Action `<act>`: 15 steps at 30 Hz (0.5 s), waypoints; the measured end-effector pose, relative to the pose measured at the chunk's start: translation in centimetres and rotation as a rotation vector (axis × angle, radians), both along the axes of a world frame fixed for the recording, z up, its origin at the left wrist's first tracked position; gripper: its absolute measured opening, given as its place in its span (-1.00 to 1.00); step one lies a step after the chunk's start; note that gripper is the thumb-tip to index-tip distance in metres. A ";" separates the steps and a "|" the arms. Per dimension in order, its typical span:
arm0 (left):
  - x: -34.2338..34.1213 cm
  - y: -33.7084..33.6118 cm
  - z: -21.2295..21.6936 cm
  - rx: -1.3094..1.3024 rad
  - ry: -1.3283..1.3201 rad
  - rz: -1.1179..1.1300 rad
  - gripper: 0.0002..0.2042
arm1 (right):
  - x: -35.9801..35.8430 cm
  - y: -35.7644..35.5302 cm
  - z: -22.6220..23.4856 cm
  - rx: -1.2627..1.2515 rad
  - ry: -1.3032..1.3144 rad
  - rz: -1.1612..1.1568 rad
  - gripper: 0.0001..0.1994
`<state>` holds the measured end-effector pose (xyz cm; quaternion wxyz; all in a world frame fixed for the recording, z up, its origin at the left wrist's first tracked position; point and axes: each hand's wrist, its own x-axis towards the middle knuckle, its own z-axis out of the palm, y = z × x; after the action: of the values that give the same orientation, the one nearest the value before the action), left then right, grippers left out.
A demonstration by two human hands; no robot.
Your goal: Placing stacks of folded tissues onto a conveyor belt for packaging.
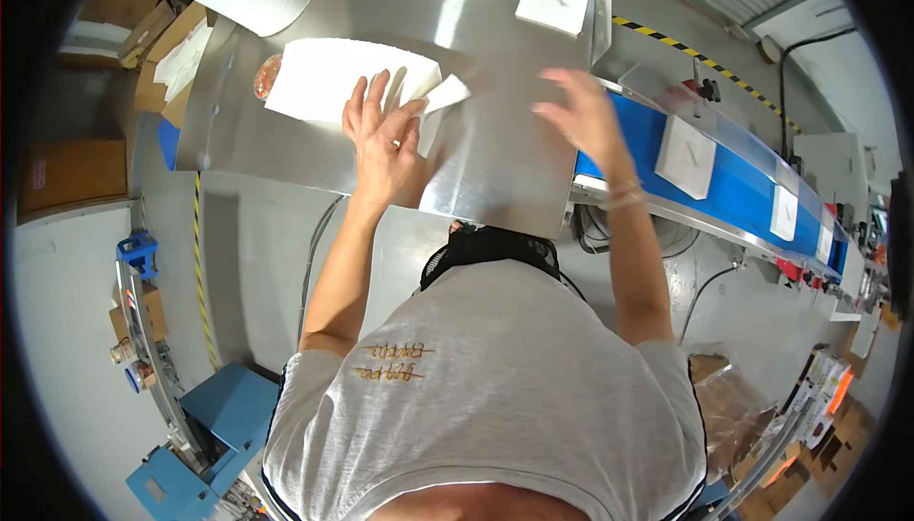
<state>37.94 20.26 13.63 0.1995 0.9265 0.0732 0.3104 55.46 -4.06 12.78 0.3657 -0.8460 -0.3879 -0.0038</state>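
My left hand (384, 140) lies spread flat on the shiny steel tabletop (495, 169), the small white folded paper sheet (440, 98) touching its fingertips at one o'clock, long axis toward two, while my blurred right hand (583, 114) hovers open, farther off

- Overall: bright, even indoor light from above.
- Glare: strong white reflection on the steel desk (495, 169), worst along its far edge; the white sheet (333, 78) is near blown out.
- Shadows: soft, short; finger shadows fall on the sheet beside the left hand (383, 145).
- Blur: right hand (583, 114) smeared by motion, fingers indistinct; left hand sharp.
- Distortion: heavy fisheye; the blue belt (743, 188) and desk edges bow toward the rim.
- Edges: dark circular vignette at all corners; detail softens near it.
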 end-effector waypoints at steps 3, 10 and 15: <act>0.2 0.2 0.4 0.037 0.034 -0.027 -0.73 | -0.9 7.4 0.0 0.178 0.241 0.300 -0.57; 0.1 1.5 0.7 -0.006 0.021 0.012 -0.65 | -0.7 4.3 -2.6 0.425 0.827 0.172 -0.68; 0.1 2.1 0.2 0.052 0.023 -0.002 -0.65 | 2.5 -7.4 -8.2 0.252 0.464 -0.515 -0.68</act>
<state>38.06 22.32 13.83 0.1750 0.9349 0.0663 0.3015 58.00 -11.42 4.62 0.5325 -0.8425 -0.0657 0.0484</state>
